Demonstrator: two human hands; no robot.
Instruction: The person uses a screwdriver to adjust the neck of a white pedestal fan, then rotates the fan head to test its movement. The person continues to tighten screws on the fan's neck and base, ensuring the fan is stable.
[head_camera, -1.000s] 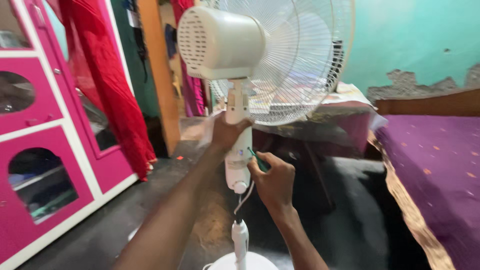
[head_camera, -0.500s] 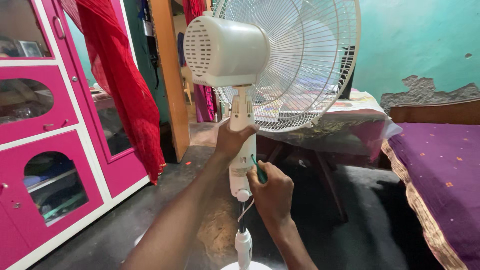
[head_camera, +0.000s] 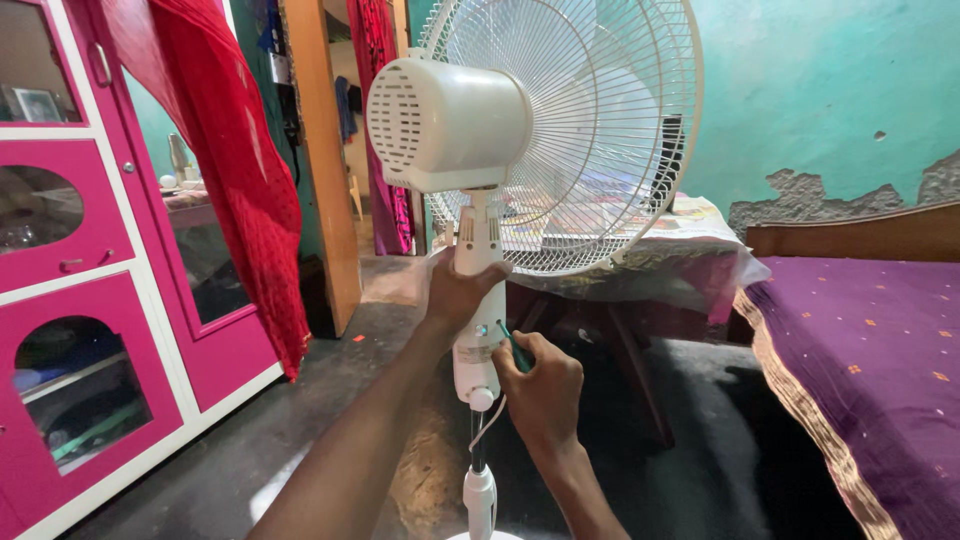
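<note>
The person stands behind a white pedestal fan (head_camera: 480, 330), looking down at the back of its motor housing (head_camera: 445, 125) with the wire grille (head_camera: 590, 130) facing away toward the turquoise wall (head_camera: 830, 90). The left hand (head_camera: 458, 292) is wrapped around the fan's neck just under the housing, fingers curled tight on the white column, bracing it. The right hand (head_camera: 545, 385) sits lower and a little to the right, pinched around a thin green-handled tool (head_camera: 516, 345), most likely a small screwdriver, whose tip is pressed against the side of the control box on the column; the exact spot it touches is too small to make out. To do this well, I would say the upper grip should hold firm so the head does not wobble, while the tool is kept square to the box and turned with light, even pressure so it does not slip off the plastic. A white knob (head_camera: 482, 398) sticks out just below the tool, touching distance from the right thumb, and a thin cord (head_camera: 487, 425) hangs beside the pole. So the worked part lies between the two hands, right against the right fingertips. A pink cabinet (head_camera: 90, 300) and red curtain (head_camera: 235, 180) stand off to the left, a purple-covered bed (head_camera: 870, 350) to the right.
</note>
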